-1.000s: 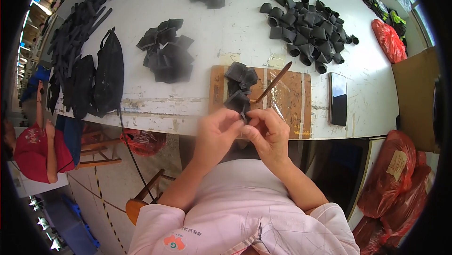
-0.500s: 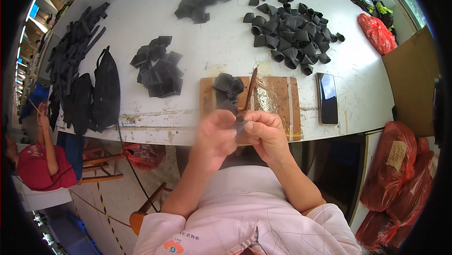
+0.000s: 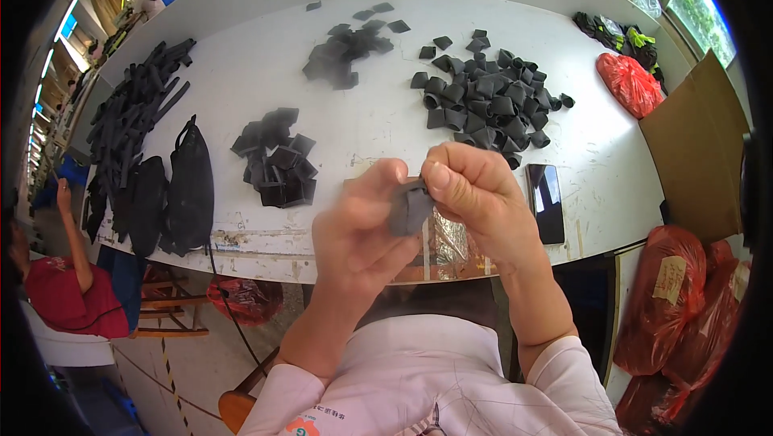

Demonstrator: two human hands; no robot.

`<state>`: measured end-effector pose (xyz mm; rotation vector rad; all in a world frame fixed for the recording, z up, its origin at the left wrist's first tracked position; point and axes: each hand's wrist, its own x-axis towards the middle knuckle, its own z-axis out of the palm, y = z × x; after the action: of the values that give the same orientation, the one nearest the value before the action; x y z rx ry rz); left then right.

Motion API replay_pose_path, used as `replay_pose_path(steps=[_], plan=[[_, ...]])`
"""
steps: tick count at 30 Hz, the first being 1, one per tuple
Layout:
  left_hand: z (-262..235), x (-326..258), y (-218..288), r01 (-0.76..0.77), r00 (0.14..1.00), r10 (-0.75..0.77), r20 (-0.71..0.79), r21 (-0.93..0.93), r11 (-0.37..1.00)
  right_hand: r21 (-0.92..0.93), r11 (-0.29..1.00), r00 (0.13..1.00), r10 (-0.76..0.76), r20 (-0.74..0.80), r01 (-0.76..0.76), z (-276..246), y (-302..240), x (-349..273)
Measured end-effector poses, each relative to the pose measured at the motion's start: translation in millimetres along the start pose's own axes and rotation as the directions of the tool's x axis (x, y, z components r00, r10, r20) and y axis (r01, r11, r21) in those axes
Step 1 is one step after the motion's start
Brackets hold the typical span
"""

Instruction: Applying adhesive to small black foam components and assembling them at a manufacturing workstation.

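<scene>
A small dark grey fabric piece (image 3: 409, 210) is held up in front of my chest, above the near edge of the table. My right hand (image 3: 483, 202) pinches its upper edge between thumb and forefinger. Around its other side curls my left hand (image 3: 354, 223), thumb raised and fingers against the piece, a little blurred. Beneath the hands lies a brown wooden board (image 3: 452, 255), mostly hidden by them. Left of it is a pile of flat dark pieces (image 3: 278, 162). Beyond my right hand lies a heap of folded, looped dark pieces (image 3: 491, 94).
A phone (image 3: 546, 206) lies right of my right hand. At the left are dark strips (image 3: 133, 106) and a black pouch (image 3: 191, 186). Another dark pile (image 3: 342, 53) sits farther back. A red bag (image 3: 630, 82) and cardboard (image 3: 696, 146) stand right; a person (image 3: 76, 291) sits left.
Both hands have risen away from the board with the fabric piece, which shows larger now. The pointed brown stick on the board is now hidden. The view has tilted upward.
</scene>
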<state>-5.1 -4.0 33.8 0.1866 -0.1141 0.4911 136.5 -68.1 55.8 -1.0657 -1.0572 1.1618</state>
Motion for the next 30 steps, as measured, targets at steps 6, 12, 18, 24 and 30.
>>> replay_pose_path(steps=[6, 12, 18, 24, 30], plan=[[-35.9, 2.5, -2.9, -0.052, 0.959, 0.137, -0.247, 0.322, 0.945, 0.244, 0.960, 0.988, 0.118, 0.099, -0.139, -20.3, 52.2, 13.3], [-27.9, 9.0, -11.0, -0.105, 0.776, 0.627, -0.061, 0.969, 0.224, -0.074, 0.997, 0.998, 0.030, -0.056, -0.034, -18.1, 42.0, 11.5], [-13.0, 14.7, 6.5, -0.263, 0.839, 0.394, 0.374, 0.914, -0.309, -0.178, 0.982, 0.992, -0.083, -0.098, 0.064, -14.1, 46.5, 8.9], [-14.7, 17.2, 6.8, -0.274, 0.878, 0.342, 0.334, 0.938, -0.213, -0.715, 0.582, 0.831, -0.557, -0.002, 0.388, -9.1, 27.3, -5.5], [-16.8, 10.0, 7.0, -0.206, 0.888, 0.379, 0.260, 0.962, -0.177, -0.837, 0.385, 0.779, -0.623, 0.075, 0.389, -8.6, 44.2, -1.8]])
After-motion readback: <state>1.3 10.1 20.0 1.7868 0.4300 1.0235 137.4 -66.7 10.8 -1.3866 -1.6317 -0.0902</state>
